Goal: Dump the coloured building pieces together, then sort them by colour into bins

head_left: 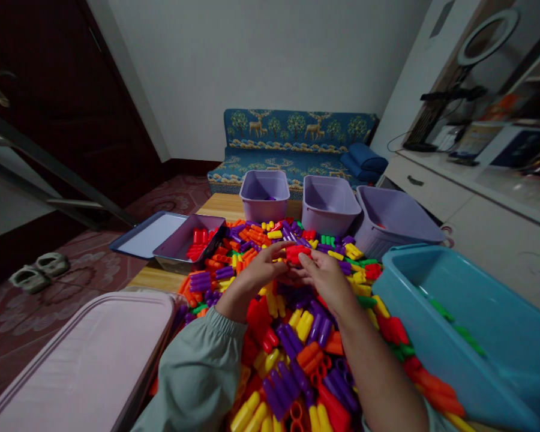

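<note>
A heap of plastic tube pieces (292,336) in red, orange, yellow, purple and green covers the wooden table (216,207). Over the heap's far half my left hand (258,273) and my right hand (326,279) meet. Both pinch the same red piece (297,253), fingers closed on it from either side. My left arm wears a pale green sleeve (198,372). My right forearm is bare.
Three lilac bins (264,195) stand at the table's far edge. A lilac tray (180,243) holding red pieces sits at left, beside a blue lid (146,234). A blue tub (468,324) with green pieces is at right, a pink lid (81,360) at near left. A sofa stands behind.
</note>
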A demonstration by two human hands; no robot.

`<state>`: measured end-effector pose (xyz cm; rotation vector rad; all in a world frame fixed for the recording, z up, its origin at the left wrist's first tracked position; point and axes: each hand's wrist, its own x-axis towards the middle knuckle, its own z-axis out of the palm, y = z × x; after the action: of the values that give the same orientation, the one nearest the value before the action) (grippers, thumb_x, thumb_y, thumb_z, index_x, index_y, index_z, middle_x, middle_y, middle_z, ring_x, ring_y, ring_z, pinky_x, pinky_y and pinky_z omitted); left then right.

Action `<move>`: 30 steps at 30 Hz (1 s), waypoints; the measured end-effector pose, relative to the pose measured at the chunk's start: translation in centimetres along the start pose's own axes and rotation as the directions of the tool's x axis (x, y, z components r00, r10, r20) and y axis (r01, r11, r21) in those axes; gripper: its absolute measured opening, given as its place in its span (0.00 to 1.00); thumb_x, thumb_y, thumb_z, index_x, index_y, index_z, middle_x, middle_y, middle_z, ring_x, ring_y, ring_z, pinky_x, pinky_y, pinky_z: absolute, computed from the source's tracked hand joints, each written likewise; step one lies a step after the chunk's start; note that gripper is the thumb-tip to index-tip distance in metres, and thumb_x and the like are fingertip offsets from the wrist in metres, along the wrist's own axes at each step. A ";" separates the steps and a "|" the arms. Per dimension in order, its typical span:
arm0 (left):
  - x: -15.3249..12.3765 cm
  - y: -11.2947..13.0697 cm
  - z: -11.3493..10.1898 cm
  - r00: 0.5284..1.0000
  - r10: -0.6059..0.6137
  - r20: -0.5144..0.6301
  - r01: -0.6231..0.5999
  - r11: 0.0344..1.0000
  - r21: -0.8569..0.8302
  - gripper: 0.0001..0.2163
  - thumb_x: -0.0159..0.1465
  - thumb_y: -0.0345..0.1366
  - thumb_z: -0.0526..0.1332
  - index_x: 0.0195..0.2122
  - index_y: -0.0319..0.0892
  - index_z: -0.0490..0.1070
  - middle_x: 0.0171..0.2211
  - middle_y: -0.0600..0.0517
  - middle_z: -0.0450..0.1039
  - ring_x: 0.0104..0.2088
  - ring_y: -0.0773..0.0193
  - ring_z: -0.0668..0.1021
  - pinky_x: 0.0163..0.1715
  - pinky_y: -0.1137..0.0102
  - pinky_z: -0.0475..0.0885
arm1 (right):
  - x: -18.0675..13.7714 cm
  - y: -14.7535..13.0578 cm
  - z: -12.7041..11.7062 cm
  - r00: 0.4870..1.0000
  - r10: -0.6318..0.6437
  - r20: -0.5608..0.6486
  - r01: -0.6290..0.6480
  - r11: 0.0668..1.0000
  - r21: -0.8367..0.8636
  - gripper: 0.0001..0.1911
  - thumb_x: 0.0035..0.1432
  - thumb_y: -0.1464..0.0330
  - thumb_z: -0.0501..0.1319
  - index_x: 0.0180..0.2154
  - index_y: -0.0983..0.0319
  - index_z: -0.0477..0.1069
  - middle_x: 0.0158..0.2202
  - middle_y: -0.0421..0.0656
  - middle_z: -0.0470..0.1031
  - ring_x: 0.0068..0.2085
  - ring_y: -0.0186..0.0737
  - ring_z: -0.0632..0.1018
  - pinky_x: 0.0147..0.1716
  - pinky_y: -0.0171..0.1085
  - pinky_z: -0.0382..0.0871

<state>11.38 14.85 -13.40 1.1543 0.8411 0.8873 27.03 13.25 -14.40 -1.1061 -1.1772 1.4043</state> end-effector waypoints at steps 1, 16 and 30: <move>-0.1 0.0 0.0 1.000 -0.021 0.008 0.021 0.999 -0.031 0.29 0.50 0.27 0.63 0.56 0.45 0.68 0.42 0.48 0.75 0.30 0.67 0.78 0.29 0.72 0.76 | 0.1 0.1 -0.1 1.000 -0.016 -0.015 0.015 0.999 -0.040 0.19 0.51 0.55 0.66 0.41 0.59 0.77 0.32 0.45 0.80 0.28 0.43 0.80 0.27 0.40 0.75; 0.4 -0.5 -0.1 0.995 -0.078 -0.058 0.071 0.991 -0.109 0.22 0.46 0.37 0.76 0.41 0.38 0.74 0.27 0.52 0.77 0.26 0.67 0.78 0.28 0.72 0.76 | 0.1 0.0 -0.3 0.960 -0.223 -0.168 0.156 0.928 -0.337 0.20 0.51 0.61 0.64 0.45 0.62 0.78 0.26 0.41 0.77 0.22 0.36 0.75 0.23 0.35 0.68; -0.2 2.6 -8.2 0.420 -0.001 -0.907 -0.603 0.747 -0.280 0.08 0.58 0.21 0.54 0.29 0.42 0.58 0.30 0.56 0.63 0.30 0.74 0.72 0.38 0.76 0.74 | 0.3 -0.5 -0.3 0.979 -0.023 -0.203 0.015 0.999 -0.040 0.26 0.41 0.58 0.68 0.41 0.65 0.74 0.23 0.40 0.75 0.23 0.36 0.76 0.22 0.33 0.68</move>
<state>3.49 18.27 -12.49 0.1914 1.0387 2.0249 27.31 13.58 -13.90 -1.2314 -1.0674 1.2266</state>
